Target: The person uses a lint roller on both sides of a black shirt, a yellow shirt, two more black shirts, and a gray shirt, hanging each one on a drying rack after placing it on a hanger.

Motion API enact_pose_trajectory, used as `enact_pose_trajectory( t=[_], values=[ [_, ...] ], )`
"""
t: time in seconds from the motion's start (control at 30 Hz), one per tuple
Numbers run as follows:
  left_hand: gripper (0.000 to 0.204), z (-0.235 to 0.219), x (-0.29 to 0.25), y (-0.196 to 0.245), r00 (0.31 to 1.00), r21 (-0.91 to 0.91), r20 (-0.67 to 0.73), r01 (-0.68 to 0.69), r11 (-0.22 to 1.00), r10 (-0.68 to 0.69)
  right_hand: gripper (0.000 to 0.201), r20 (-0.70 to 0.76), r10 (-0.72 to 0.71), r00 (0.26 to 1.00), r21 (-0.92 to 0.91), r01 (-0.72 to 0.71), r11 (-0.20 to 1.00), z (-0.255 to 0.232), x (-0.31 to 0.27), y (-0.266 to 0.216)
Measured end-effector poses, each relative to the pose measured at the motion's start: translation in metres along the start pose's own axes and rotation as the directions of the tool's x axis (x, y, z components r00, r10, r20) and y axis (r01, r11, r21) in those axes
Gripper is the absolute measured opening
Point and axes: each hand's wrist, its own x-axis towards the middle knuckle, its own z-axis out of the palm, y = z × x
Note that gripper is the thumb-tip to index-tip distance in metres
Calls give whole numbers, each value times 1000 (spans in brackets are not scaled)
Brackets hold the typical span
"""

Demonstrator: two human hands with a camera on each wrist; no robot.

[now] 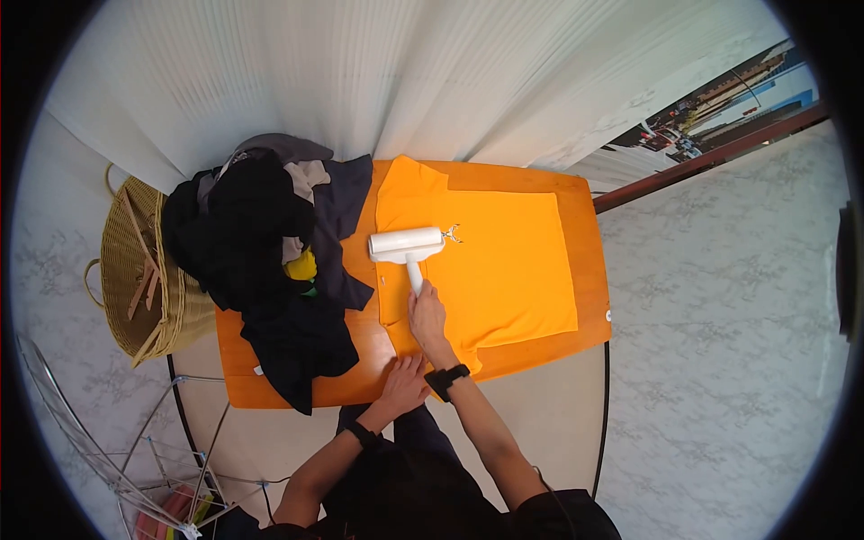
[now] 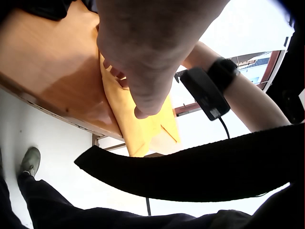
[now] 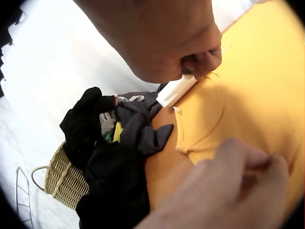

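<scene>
A yellow-orange T-shirt (image 1: 513,261) lies spread on the wooden table (image 1: 580,193), with a small silvery print near its middle left. In the head view my right hand (image 1: 427,319) grips the handle of a white lint roller (image 1: 405,241), whose head lies over the shirt's left part. My left hand (image 1: 403,387) is at the table's front edge, its fingers resting on the shirt's near part. The left wrist view shows those fingers (image 2: 114,71) on the fabric, with the thumb apart from them. Cloth hangs over the edge there.
A heap of dark clothes (image 1: 243,234) covers the table's left side. Beside it stands a wicker basket (image 1: 135,261) with wooden hangers (image 1: 144,279) in it. A metal drying rack (image 1: 162,450) is at the lower left. White curtains (image 1: 297,81) hang behind the table.
</scene>
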Motion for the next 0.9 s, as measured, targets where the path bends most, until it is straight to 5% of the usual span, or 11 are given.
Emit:
enact_pose_trajectory(
  t=[0.07,0.1,0.43,0.5,0.53,0.6,0.9],
  values=[
    [59,4,-1,-3,1000,-12,-3,-28,1000,28,31,-4,-12,1000,1,12,1000,6,28,-7],
    [62,3,-1,-3,994,-40,105,27,999,-22,31,-22,-20,1000,2,20,1000,8,42,-12],
    [72,-2,-2,0,993,-35,111,41,999,-37,29,-13,-29,999,6,29,1000,4,115,-31],
    [73,-7,-2,-3,996,-182,23,89,979,-86,29,-34,-34,999,13,35,999,-12,99,-30],
    [73,-11,-1,-6,996,-180,23,84,980,-81,29,-50,-36,998,17,37,999,-22,85,-28],
    [69,-26,4,-19,971,-61,-196,127,990,-137,29,-30,-16,999,18,16,1000,-35,51,-16],
    [59,-66,7,-71,920,-75,-265,278,958,-288,35,95,81,992,-27,-79,997,-52,-111,22]
  ],
)
